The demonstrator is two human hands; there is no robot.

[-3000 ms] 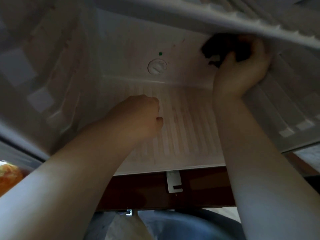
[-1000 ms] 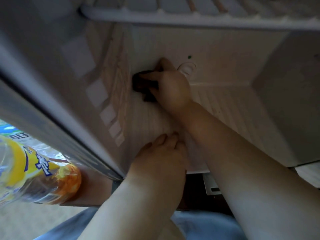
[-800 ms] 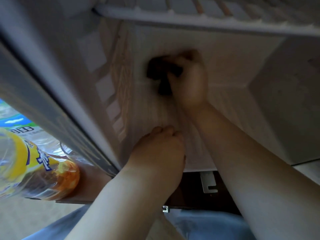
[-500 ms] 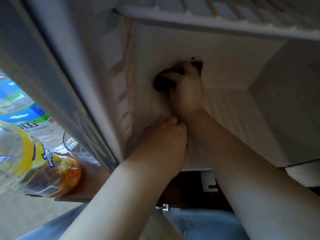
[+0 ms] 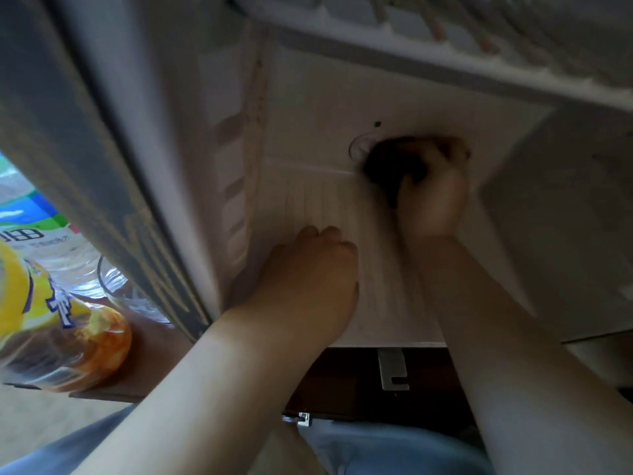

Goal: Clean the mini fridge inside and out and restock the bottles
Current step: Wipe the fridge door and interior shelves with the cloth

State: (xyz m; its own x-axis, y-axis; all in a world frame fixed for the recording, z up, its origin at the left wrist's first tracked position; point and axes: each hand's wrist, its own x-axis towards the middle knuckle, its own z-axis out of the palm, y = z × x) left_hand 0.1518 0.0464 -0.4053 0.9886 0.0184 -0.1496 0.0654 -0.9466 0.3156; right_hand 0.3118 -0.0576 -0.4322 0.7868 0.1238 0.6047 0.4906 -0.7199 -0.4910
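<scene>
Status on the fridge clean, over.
Right hand grips cloth by dial. Left hand rests on fridge floor. Bottles outside, left.

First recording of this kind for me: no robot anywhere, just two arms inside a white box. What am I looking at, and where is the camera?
There is no machine here. A person wears a camera on the head, so the one picture looks forward and down along both bare arms. The white box is a mini fridge, seen through its open front. The right hand grips a dark cloth against the back wall, beside a round dial. The left hand rests on the ribbed fridge floor; how its fingers lie is unclear. A wire shelf runs overhead. Outside, at the left, are a yellow-labelled bottle and a blue-labelled bottle.
</scene>
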